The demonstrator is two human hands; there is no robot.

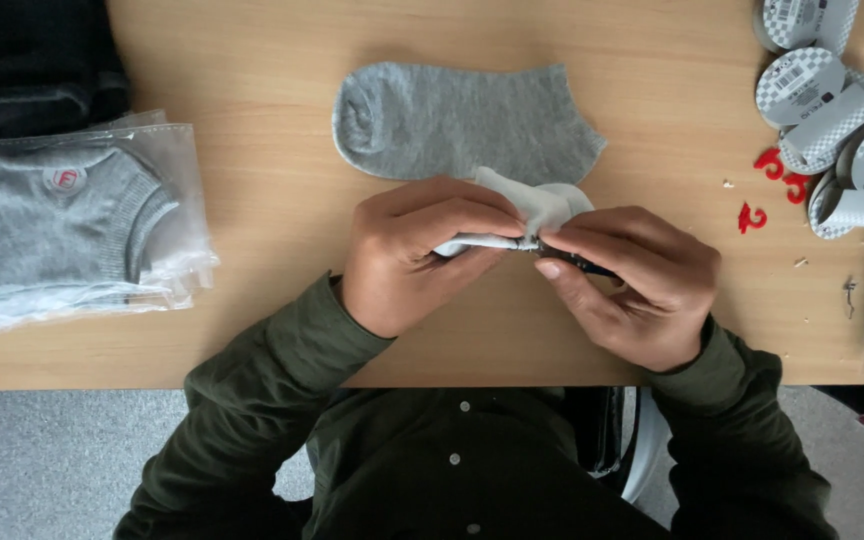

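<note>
A grey ankle sock (462, 122) lies flat on the wooden table (252, 300), toe to the left. Just in front of it my left hand (417, 250) pinches a folded white sock (537, 205) by its edge. My right hand (632, 285) meets it from the right, fingertips closed on the same white sock and on a small dark, thin tool or clip (582, 263) whose tip shows under the fingers. Most of the white sock is hidden by both hands.
A clear plastic bag with grey socks (62, 225) lies at the left. Dark fabric (27, 60) sits at the far left corner. Several checkered paper sock bands (832, 110) and small red plastic hooks (777, 165) are at the right. Table's near edge runs below my wrists.
</note>
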